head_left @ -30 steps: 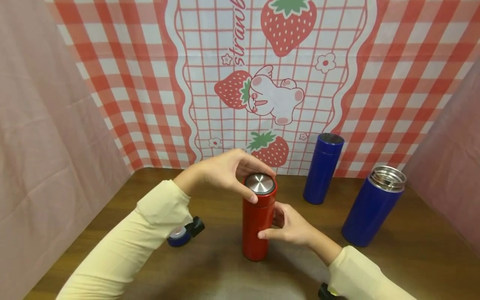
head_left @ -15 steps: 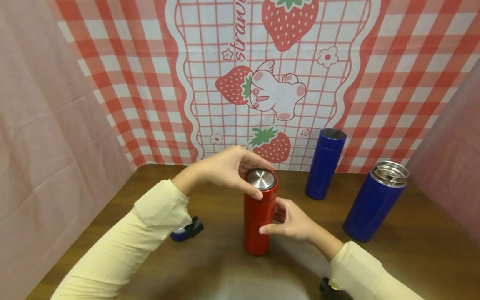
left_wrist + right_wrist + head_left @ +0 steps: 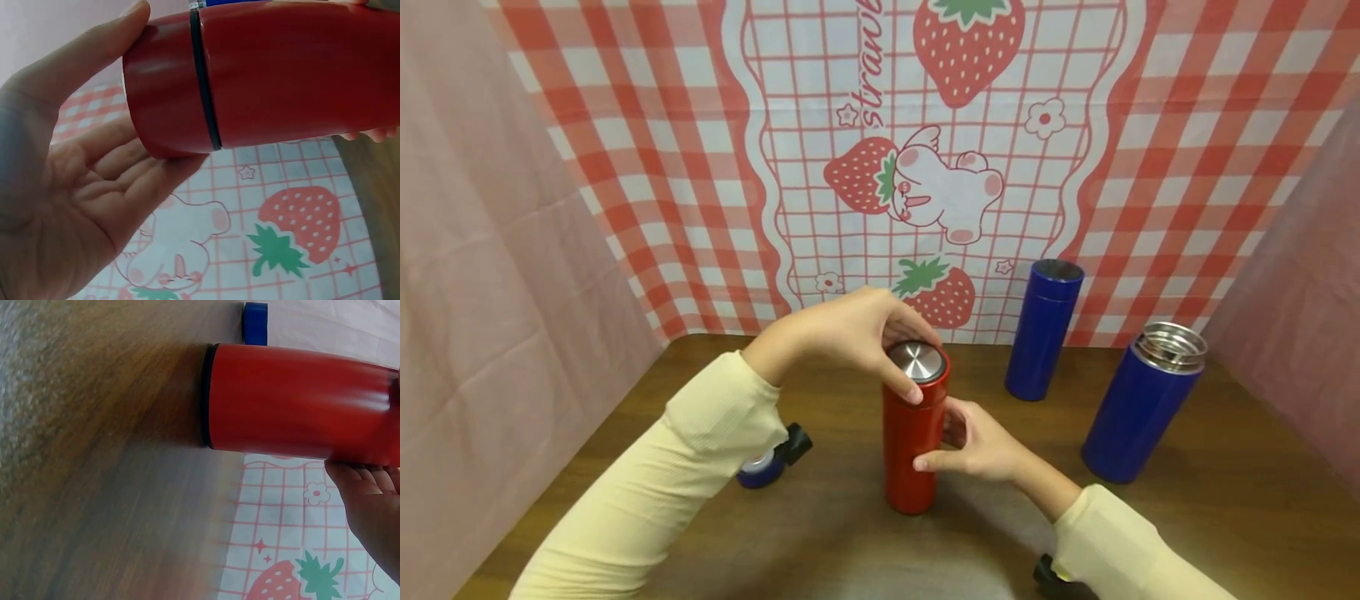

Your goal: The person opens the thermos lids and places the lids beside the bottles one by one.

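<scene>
A red thermos (image 3: 912, 454) stands upright on the wooden table. Its lid (image 3: 917, 362) has a brushed silver top. My left hand (image 3: 857, 333) grips that lid from the left, thumb at the front and fingers round the back. In the left wrist view a dark ring (image 3: 205, 81) separates the red lid from the body. My right hand (image 3: 981, 446) holds the body at mid-height from the right, its thumb across the front. The right wrist view shows the black base (image 3: 210, 395) of the thermos down at the table top.
To the right stand a slim blue thermos (image 3: 1045, 331) with its lid on and a wider blue thermos (image 3: 1142, 404) with an uncovered steel mouth. A blue lid (image 3: 760, 471) lies by my left sleeve, partly hidden. A checked strawberry cloth (image 3: 955, 167) hangs behind.
The view shifts slightly with the head. Both hands keep their places on the red thermos, and the thermos stays where it stood.
</scene>
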A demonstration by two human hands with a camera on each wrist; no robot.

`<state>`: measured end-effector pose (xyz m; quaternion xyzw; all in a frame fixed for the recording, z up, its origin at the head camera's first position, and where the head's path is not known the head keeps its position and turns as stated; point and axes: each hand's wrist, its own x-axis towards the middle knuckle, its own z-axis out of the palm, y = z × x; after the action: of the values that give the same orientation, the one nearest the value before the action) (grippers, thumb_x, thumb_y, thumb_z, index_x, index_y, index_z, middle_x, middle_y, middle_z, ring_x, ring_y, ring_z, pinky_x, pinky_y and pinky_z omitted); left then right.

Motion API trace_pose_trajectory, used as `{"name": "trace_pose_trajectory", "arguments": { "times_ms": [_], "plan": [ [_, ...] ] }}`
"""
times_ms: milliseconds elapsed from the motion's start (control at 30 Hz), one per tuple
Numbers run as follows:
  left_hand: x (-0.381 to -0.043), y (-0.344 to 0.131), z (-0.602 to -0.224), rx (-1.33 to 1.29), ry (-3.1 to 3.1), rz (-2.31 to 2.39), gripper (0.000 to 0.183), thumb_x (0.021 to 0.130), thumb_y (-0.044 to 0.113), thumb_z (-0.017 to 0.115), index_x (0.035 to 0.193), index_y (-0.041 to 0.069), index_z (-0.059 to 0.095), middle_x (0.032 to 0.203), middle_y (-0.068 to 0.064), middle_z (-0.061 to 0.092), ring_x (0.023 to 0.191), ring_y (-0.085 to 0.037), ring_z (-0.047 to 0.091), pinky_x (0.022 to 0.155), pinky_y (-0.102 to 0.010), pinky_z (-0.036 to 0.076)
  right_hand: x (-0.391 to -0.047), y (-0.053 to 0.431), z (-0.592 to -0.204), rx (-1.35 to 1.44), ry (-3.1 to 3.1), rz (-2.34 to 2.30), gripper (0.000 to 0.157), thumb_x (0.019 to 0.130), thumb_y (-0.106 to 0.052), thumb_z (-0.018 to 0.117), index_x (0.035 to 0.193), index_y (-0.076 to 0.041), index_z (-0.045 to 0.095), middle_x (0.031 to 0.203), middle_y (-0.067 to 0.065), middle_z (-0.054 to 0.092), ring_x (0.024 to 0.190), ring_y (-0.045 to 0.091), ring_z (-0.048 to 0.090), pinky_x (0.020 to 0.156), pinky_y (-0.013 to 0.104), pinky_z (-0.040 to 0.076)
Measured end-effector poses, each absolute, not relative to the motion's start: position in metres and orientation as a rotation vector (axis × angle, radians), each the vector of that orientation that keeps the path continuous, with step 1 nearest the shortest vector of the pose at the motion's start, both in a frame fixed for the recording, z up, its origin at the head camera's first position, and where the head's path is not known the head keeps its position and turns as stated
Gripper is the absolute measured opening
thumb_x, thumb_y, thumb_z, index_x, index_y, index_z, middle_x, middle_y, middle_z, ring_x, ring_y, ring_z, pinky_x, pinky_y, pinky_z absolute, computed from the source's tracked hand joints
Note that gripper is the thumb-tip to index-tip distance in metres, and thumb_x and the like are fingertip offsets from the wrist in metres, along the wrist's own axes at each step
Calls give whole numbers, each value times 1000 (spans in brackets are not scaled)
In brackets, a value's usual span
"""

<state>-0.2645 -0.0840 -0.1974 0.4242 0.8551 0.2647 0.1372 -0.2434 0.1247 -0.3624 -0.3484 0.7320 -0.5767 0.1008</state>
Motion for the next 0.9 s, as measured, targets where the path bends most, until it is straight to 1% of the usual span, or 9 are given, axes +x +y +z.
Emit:
{"name": "trace_pose_trajectory", "arguments": {
  "times_ms": [100,200,433,567,667,733,800,900],
  "plan": [
    [-262,-82,-194,1244,2561,658,57,69,33,86,119,11,67,111,2,73,94,-5,69,82,-21,55,-243,125,-362,-1038,2169,-1700,56,79,-7,76,123,14,49,117,34,62,105,0,64,92,19,52],
    [-259,-80,-192,1248,2629,581,57,69,37,85,117,11,69,108,2,73,92,-4,68,80,-20,56,-243,124,-360,-1039,2165,-1701,57,79,-7,77,124,14,48,119,34,61,106,-1,63,93,18,51],
    [-255,-75,-188,1260,2682,494,53,67,39,86,108,9,72,100,0,75,82,-4,68,73,-18,56,-243,124,-361,-1028,2147,-1699,60,79,-7,77,127,13,47,121,34,60,106,-1,63,93,18,51],
    [-252,-72,-186,1228,2704,467,45,67,38,87,99,9,74,90,1,75,74,-4,67,67,-18,55,-243,124,-362,-1028,2148,-1689,60,79,-9,77,126,14,47,121,34,60,105,-1,64,92,19,51],
    [-249,-69,-185,1216,2730,416,36,68,38,86,88,10,74,78,3,73,65,-4,61,60,-17,52,-243,125,-362,-1028,2151,-1689,59,79,-9,77,124,14,48,119,35,60,105,-1,64,92,19,52],
    [-246,-67,-184,1195,2751,391,32,68,38,86,80,11,73,70,5,70,60,-3,56,56,-17,50,-243,125,-361,-1028,2151,-1692,58,79,-9,77,123,14,48,119,35,60,105,-1,64,92,19,52],
    [-243,-64,-184,1166,2774,371,31,69,39,85,69,12,69,60,6,63,54,-3,48,50,-16,44,-243,125,-362,-1033,2150,-1695,58,79,-9,77,124,14,48,119,35,60,105,0,64,92,19,52],
    [-239,-61,-183,1104,2812,359,42,68,41,85,54,14,56,49,8,43,48,-3,34,44,-16,33,-243,125,-362,-1033,2141,-1701,61,79,-8,77,127,14,46,121,35,59,106,-1,64,92,19,52]
  ]
}}
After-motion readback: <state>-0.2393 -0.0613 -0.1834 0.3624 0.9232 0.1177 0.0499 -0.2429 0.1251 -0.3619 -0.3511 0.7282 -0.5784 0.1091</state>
